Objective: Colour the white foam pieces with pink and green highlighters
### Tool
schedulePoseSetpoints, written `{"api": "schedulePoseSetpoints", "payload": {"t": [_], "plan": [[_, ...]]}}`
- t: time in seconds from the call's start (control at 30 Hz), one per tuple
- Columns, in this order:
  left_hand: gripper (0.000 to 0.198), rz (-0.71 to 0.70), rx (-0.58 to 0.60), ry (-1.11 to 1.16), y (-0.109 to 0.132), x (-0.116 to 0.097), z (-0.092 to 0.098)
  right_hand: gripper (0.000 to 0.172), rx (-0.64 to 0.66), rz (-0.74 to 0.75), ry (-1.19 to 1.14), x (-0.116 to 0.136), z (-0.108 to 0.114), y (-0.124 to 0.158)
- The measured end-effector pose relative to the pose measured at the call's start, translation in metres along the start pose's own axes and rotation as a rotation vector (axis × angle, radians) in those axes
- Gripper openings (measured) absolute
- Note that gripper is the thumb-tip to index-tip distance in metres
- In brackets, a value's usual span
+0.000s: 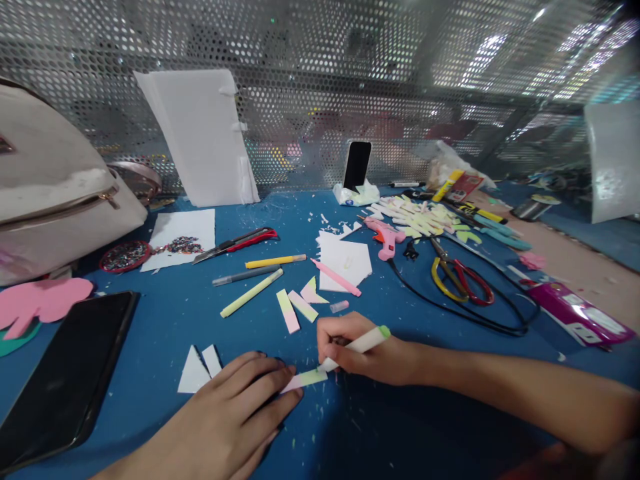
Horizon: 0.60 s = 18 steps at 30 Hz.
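My right hand point(357, 350) is closed around a white marker point(367, 340) with a green end. The marker's tip touches the far end of a small paper strip point(310, 379), coloured pink to pale green. My left hand point(240, 413) lies flat with fingers stretched, its fingertips pressing the strip's near end to the blue table point(350, 433). White paper pieces point(194, 372) lie just beyond the left hand. Ahead are two more pink-and-green strips point(288, 311), a notched coloured piece point(313, 291), a pink marker point(336, 277) on white paper point(345, 257), and a clear pen cap point(339, 307).
Yellow point(275, 261), grey point(245, 275) and pale green pens point(251, 293) lie ahead, with a red utility knife point(240, 243) beyond. Right are a corded pink glue gun point(386, 233), scissors point(460, 277) and a strip pile point(420, 213). A phone point(70, 373) and bag point(60, 180) are left.
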<state>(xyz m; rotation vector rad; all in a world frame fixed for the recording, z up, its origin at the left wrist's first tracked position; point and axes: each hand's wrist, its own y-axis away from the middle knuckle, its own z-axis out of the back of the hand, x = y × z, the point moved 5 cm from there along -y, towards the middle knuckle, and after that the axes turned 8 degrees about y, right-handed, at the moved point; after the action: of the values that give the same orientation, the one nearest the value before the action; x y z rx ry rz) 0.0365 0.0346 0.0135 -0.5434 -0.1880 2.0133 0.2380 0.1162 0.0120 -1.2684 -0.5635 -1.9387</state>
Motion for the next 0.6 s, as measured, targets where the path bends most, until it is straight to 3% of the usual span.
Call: {"api": "schedulePoseSetpoints", "payload": {"t": [0.1,0.27,0.4,0.6], "plan": [[0.044,-0.009,-0.008,0.005,0.0008,-0.0005,0.001,0.052,0.038,0.041,-0.013,0.001,-0.002,0.0002],[0.04,0.021,-0.01,0.004,0.0006,-0.0008,0.001,0.045,-0.005,0.022,-0.031,-0.0004,-0.0001,0.0004],[0.043,0.001,-0.019,0.01,0.0006,-0.0006,-0.0001,0.055,0.048,0.046,-0.038,0.0017,-0.0024,0.0005],[0.047,-0.001,-0.005,-0.017,0.001,-0.0009,-0.0009,0.047,-0.017,0.012,-0.03,0.0025,0.0012,-0.0017]]}}
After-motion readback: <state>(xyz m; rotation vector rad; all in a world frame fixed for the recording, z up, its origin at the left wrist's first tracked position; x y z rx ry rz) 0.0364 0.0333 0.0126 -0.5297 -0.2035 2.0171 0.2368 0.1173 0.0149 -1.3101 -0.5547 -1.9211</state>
